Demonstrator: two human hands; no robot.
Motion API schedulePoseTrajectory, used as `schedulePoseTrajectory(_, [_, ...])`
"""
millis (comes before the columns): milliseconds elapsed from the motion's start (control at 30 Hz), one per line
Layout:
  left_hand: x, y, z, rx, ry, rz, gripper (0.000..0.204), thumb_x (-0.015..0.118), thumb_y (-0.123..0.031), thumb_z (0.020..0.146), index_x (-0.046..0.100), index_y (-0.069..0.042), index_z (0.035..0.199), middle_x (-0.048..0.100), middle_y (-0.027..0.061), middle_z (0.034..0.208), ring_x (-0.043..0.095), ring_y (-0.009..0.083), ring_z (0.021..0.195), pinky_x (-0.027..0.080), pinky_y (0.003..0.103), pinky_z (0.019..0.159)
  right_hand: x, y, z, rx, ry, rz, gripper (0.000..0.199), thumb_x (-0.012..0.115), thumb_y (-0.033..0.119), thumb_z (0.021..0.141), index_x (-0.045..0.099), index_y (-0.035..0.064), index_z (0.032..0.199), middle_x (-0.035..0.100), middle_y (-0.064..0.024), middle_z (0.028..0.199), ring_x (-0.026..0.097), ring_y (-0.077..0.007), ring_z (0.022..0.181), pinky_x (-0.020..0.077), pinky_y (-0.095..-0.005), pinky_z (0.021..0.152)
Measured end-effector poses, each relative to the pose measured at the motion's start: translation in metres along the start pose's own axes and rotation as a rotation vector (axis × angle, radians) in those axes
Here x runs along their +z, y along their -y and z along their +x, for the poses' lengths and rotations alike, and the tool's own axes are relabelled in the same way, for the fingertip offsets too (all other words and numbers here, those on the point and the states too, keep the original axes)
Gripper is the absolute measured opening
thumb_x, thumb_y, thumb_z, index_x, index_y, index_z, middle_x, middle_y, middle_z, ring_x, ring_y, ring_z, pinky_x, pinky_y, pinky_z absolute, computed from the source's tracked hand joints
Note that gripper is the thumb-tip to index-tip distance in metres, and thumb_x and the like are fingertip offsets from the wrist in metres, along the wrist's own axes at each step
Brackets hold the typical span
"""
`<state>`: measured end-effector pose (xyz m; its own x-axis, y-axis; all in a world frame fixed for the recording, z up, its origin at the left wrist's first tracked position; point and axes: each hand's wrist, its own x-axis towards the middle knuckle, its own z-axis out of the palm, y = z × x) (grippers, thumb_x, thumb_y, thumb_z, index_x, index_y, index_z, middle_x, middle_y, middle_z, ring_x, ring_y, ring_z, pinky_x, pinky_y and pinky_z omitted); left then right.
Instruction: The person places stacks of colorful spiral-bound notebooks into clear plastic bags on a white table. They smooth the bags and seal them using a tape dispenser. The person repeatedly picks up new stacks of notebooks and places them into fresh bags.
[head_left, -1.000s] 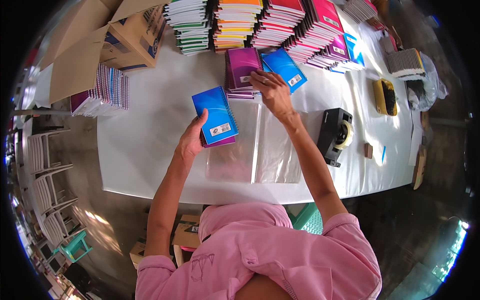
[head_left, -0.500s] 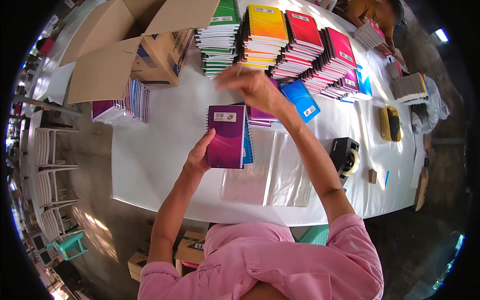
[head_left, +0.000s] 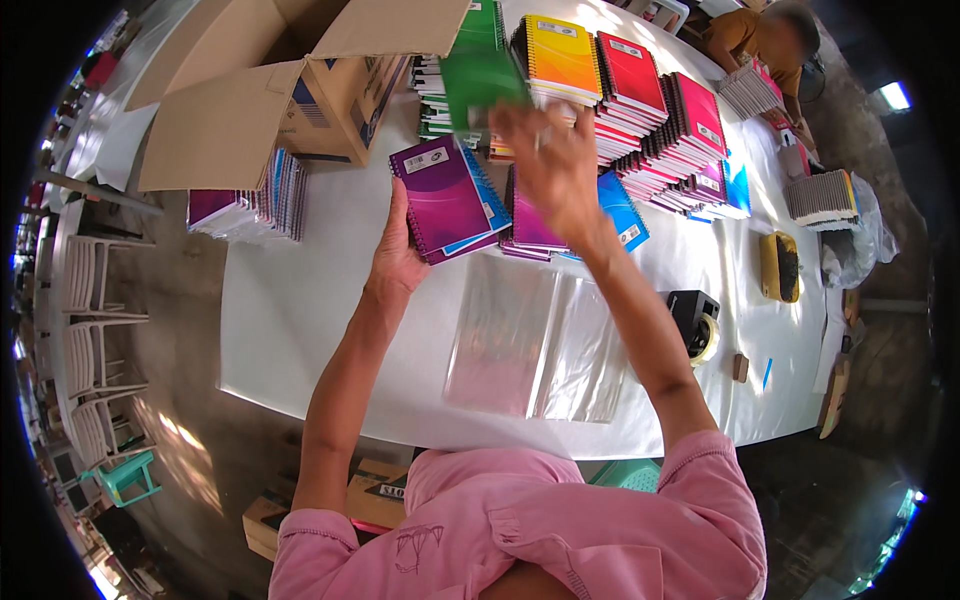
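Note:
My left hand (head_left: 398, 250) grips a small bundle of spiral notebooks by its left side. A purple notebook (head_left: 445, 200) lies on top, and a blue notebook (head_left: 490, 207) fans out from under it. Beyond, my right hand (head_left: 555, 160) pinches the near edge of a green notebook (head_left: 485, 85), tilted up in front of the green stack (head_left: 428, 100) and smeared by motion. Beneath my right hand and forearm lie more purple notebooks (head_left: 530, 225) and a blue notebook (head_left: 622, 215), partly hidden.
Stacks of yellow notebooks (head_left: 562, 55), red notebooks (head_left: 632, 75) and pink notebooks (head_left: 697, 110) line the far side. An open carton (head_left: 225, 125) stands left, by wrapped notebooks (head_left: 250, 215). Clear plastic sleeves (head_left: 510, 340) and a tape dispenser (head_left: 690, 315) lie nearer. A co-worker (head_left: 765, 50) handles notebooks far right.
My right hand has reached the green stack and lifted a green notebook from it. My left hand has moved farther away and tilted its bundle, which now fans out more.

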<state>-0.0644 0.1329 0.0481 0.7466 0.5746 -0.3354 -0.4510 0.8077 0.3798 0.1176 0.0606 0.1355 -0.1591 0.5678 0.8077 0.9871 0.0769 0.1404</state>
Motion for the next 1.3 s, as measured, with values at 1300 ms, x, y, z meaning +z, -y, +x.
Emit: schedulePoseTrajectory(1300, [0.018,0.084,0.046,-0.262,0.157,0.049,0.048,0.072,-0.018,0.085,0.052,-0.006,0.127,0.059,0.0094,0.123,0.056,0.0248,0.116,0.046,0.043,0.099,-0.029,-0.156,-0.068,0.285,0.124,-0.132,0.032,0.068,0.01,0.082,0.069,0.0119,0.113,0.066,-0.0047,0.119,0.061,-0.0187,0.112,0.0356,-0.0406,0.102])
